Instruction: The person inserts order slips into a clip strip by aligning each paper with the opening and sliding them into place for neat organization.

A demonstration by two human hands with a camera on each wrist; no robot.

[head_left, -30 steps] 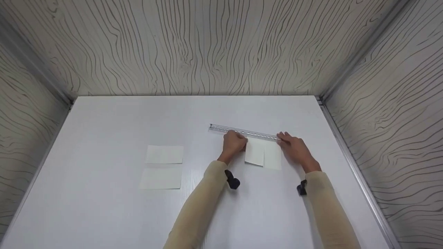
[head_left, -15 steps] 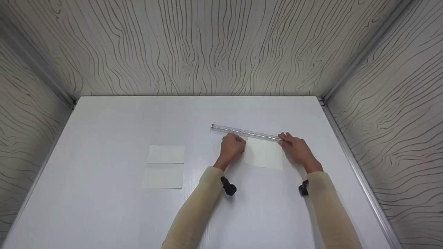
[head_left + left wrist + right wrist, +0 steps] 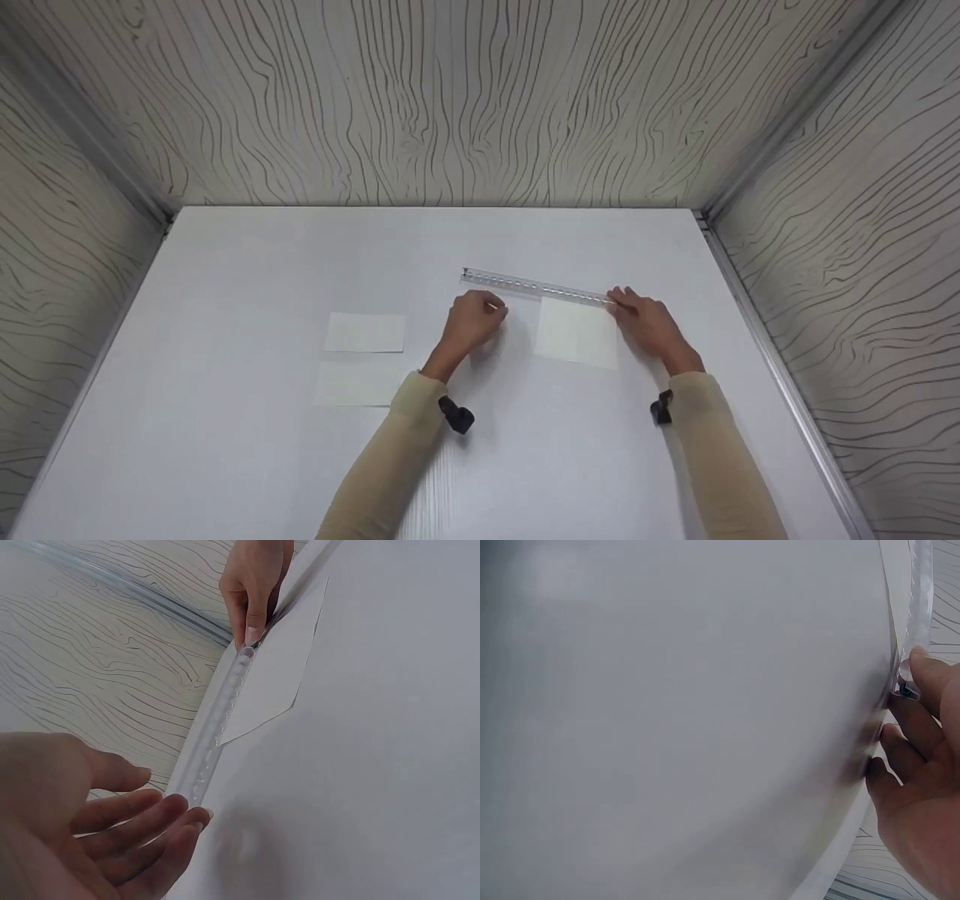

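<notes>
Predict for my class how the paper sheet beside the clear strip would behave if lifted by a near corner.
The paper sheet looks thin-edged and flat, so it would probably feel light and floppy. The faint line down its middle may be a crease, where it could bend first. Its far edge meets the clear strip, so it might catch there.

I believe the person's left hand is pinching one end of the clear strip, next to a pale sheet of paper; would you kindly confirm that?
Not quite: the right hand is pinching one end of the clear strip, next to a pale sheet of paper. The head view shows this.
</notes>
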